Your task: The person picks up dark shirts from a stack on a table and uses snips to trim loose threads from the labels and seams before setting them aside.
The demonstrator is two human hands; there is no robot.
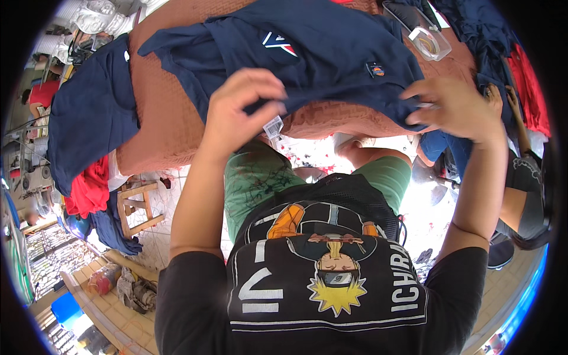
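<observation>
Navy shirt [325, 44]: lies rumpled on the brown table cover [163, 115]; a hard tug could slide it off.
White tag [273, 127]: just below the left hand [234, 106], whose thumb and fingers curve apart; could snag.
Right hand [461, 112]: spread at the shirt's end, contact unclear.
Clear box [436, 48]: beside the shirt; a dragged fold could tip it.

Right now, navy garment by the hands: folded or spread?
Loosely spread: navy garment lies rumpled across the brown cover, one end reaching left.

Navy garment [337, 50] on brown cover [163, 130], left fingers [251, 84] curled, right fingers [425, 90] parted
</observation>
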